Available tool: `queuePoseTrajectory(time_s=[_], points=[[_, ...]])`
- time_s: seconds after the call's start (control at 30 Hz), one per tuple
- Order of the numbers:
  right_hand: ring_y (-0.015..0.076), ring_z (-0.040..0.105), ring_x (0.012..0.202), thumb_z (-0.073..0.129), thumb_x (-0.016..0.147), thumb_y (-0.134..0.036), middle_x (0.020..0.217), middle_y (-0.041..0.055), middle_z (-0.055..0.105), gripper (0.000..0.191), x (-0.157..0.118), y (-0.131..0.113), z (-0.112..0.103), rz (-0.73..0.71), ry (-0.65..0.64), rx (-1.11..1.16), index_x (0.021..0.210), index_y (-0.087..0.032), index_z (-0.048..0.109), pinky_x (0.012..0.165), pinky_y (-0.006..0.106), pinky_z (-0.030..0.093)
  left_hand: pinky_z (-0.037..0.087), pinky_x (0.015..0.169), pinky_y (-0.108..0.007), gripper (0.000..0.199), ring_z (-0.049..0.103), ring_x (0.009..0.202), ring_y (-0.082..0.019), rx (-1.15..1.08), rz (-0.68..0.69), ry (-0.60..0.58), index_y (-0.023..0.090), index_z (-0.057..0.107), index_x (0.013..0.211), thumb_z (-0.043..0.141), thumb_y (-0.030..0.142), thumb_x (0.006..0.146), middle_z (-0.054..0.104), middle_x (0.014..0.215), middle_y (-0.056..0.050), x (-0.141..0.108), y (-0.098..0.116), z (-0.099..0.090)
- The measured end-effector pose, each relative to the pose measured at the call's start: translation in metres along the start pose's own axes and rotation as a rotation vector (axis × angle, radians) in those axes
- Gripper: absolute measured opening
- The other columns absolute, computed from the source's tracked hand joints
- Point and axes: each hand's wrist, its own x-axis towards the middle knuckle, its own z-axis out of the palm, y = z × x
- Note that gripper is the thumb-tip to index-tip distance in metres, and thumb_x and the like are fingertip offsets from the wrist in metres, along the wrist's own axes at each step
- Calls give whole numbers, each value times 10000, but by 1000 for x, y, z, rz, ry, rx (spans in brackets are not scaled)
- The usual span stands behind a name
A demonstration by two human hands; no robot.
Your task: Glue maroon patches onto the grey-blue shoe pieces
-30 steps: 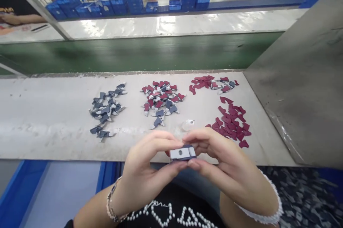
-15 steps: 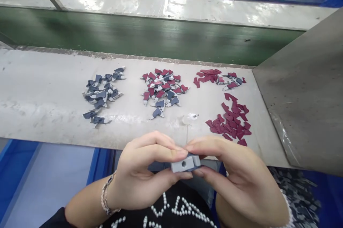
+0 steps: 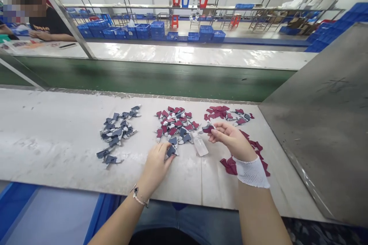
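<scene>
The left hand [image 3: 157, 160] is partly closed, with its thumb and a finger on either side of a dark gray piece [image 3: 171, 150]. That piece is at the near end of a mixed pile [image 3: 176, 122], just past the left fingertips. I can't tell if it is lifted up or just sitting there.

The right hand [image 3: 234, 143] pinches a red and gray piece [image 3: 208, 128] in its fingertips, and the fingers hide one end of it. A clear bottle [image 3: 201, 146] lies between the two hands, closer to the right one. Under the right hand and its white wristband [image 3: 252, 172] is a red pile [image 3: 229, 166], partly covered up. Past the right hand is another red pile [image 3: 216, 112]. Left of the left hand is a gray pile [image 3: 117, 133].
</scene>
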Motion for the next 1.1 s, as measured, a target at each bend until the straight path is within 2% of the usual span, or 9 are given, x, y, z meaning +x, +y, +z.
queuePoseTrajectory(time_s=[0.23, 0.4, 0.57, 0.63, 0.7, 0.83, 0.9, 0.97, 1.1], points=[[233, 663, 995, 630, 967, -398, 1211, 87, 640, 376, -3, 17, 20, 146, 149, -329, 1268, -177, 581, 857, 453, 565, 526, 862, -378, 354, 656, 922, -219, -289, -163, -76, 192, 566, 1261, 540, 398, 975, 690, 1060, -93, -1, 2, -14], [213, 656, 978, 646, 959, -346, 1142, 66, 666, 221, -11, 26, 51, 177, -3, -461, 1096, -173, 654, 856, 425, 556, 518, 675, -256, 494, 642, 731, -142, -575, -296, -212, 176, 547, 1299, 485, 555, 988, 712, 950, -87, -3, 9, -22], [172, 586, 757, 638, 930, -447, 871, 3, 647, 257, -38, 13, 35, 139, -65, -307, 970, -193, 638, 718, 332, 480, 551, 786, -297, 509, 675, 987, -203, -722, -342, -276, 212, 554, 1344, 554, 545, 959, 662, 1216, -144, -10, 16, -25], [154, 523, 659, 619, 916, -516, 810, -28, 611, 323, -54, 9, 21, 129, -65, -176, 1060, -228, 606, 625, 293, 419, 537, 917, -345, 538, 600, 1216, -264, -663, -346, -288, 244, 559, 1362, 677, 479, 893, 608, 1342, -144, -14, 16, -25], [141, 492, 622, 616, 899, -559, 819, -35, 597, 382, -67, 10, 10, 121, -53, -33, 1113, -247, 559, 577, 272, 377, 515, 974, -378, 592, 575, 1256, -279, -530, -346, -324, 265, 529, 1398, 719, 419, 859, 614, 1345, -129, -20, 17, -22], [139, 488, 622, 737, 827, -524, 734, -36, 569, 374, -75, 24, 5, 125, -31, 193, 970, -225, 564, 571, 258, 351, 542, 769, -324, 474, 656, 790, -200, -234, -246, -426, 226, 552, 1347, 623, 400, 912, 713, 914, -35, -27, 21, -10], [139, 480, 604, 779, 796, -507, 709, -31, 569, 403, -72, 32, 7, 131, -14, 281, 995, -210, 594, 555, 255, 338, 529, 719, -298, 428, 631, 732, -186, -115, -145, -450, 236, 615, 1279, 666, 386, 881, 690, 869, -8, -24, 22, -5], [130, 468, 586, 810, 758, -512, 726, -20, 586, 457, -68, 38, 7, 134, 5, 368, 1032, -198, 622, 533, 247, 329, 543, 793, -313, 423, 655, 846, -209, -18, -34, -407, 263, 660, 1250, 715, 381, 848, 685, 1020, -32, -16, 20, -5], [87, 436, 541, 855, 675, -552, 802, 1, 633, 527, -66, 43, 6, 127, 50, 538, 1026, -212, 658, 466, 205, 310, 507, 1005, -430, 320, 607, 1145, -289, 205, 151, -159, 276, 684, 1222, 643, 292, 905, 616, 1277, -85, 11, 7, -10]])
